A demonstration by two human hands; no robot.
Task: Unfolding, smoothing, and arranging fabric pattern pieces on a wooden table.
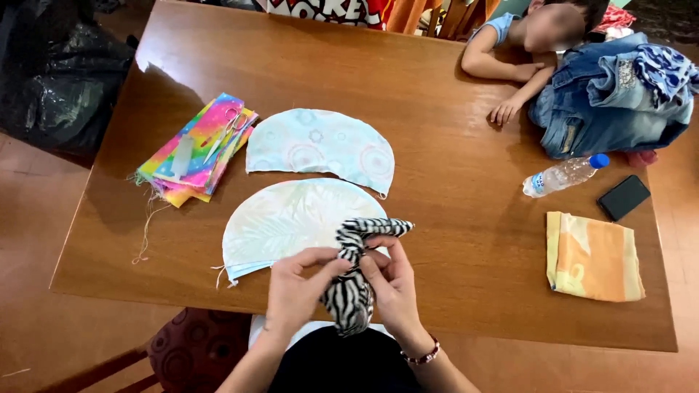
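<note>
Head view: at the far left the rainbow fabric stack (195, 149) sits close to the table's (466, 240) left edge, then two pale half-round fabric pieces (320, 145) fill the middle, with bare wood opening rightward toward the water bottle (564, 175), phone (623, 197) and folded orange cloth (593, 257). At the near edge, the left hand (297, 290) pinches the zebra-striped fabric (354, 280) with thumb and fingers curled. The right hand (393, 284) grips the same bundle from the other side, wrists angled inward.

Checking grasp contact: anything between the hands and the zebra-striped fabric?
Nothing visible. Left hand and right hand both pinch the zebra-striped fabric directly, above the near table edge.
</note>
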